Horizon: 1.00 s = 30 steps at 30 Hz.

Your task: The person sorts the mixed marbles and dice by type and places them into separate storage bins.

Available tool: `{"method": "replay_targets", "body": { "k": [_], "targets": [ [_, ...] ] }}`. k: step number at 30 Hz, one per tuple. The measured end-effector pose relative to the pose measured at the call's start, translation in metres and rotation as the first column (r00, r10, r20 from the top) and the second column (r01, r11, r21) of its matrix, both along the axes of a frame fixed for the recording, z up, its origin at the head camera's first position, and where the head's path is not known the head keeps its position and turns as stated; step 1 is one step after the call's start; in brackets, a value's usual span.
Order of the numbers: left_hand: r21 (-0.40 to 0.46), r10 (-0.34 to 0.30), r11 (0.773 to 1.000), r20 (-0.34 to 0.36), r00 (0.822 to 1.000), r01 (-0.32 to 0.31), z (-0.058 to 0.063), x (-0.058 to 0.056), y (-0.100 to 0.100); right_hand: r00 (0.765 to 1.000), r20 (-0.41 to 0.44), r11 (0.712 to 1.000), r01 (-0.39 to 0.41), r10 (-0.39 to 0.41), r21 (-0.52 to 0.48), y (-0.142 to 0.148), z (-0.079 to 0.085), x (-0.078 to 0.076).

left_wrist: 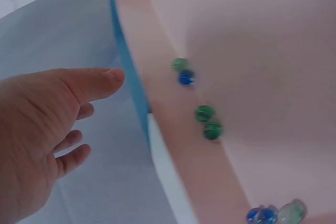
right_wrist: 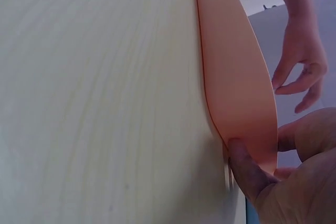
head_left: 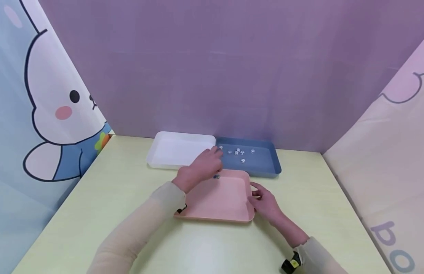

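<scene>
My left hand (head_left: 205, 164) is above the far side of the pink tray (head_left: 225, 201), where it meets the blue tray (head_left: 263, 167). In the left wrist view its thumb reaches out and the other visible fingers bend loosely; the index finger is hidden, and nothing shows in the grasp. Several green and blue glass marbles (left_wrist: 205, 113) lie along the pink tray's far wall. My right hand (head_left: 266, 203) grips the tray's right side; in the right wrist view the thumb (right_wrist: 244, 163) presses the outer wall. Several white dice (head_left: 243, 160) lie in the blue tray, one near the left fingertips.
A white tray (head_left: 184, 148) stands to the left of the blue tray, both behind the pink one on the pale wooden table (head_left: 112, 190). A purple backdrop (head_left: 232, 76) rises behind the table, with printed cloths on both sides.
</scene>
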<state>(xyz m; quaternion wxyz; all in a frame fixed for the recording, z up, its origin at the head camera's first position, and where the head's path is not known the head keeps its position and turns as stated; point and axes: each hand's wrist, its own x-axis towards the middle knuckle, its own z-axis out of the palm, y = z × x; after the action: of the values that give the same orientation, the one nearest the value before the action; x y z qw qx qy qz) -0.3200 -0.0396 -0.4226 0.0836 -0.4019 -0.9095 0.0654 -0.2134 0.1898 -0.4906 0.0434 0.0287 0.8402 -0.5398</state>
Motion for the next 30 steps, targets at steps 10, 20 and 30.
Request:
{"method": "replay_targets", "body": {
  "k": [10,20,30],
  "targets": [
    [-0.115,0.014,0.993,-0.016,1.000,-0.016,-0.024,-0.006,0.010,1.000,0.002,1.000,-0.005,0.005,0.023,-0.001,0.002,0.002],
    [-0.169,0.052,0.984,-0.029,0.998,-0.056,-0.035,-0.007,0.009,1.000,-0.006,0.999,-0.017,0.017,0.036,-0.001,0.003,0.002],
    [-0.145,0.005,0.989,0.001,1.000,-0.005,-0.041,-0.006,0.011,1.000,-0.007,0.999,-0.023,0.023,0.037,0.001,0.003,0.004]
  ]
}}
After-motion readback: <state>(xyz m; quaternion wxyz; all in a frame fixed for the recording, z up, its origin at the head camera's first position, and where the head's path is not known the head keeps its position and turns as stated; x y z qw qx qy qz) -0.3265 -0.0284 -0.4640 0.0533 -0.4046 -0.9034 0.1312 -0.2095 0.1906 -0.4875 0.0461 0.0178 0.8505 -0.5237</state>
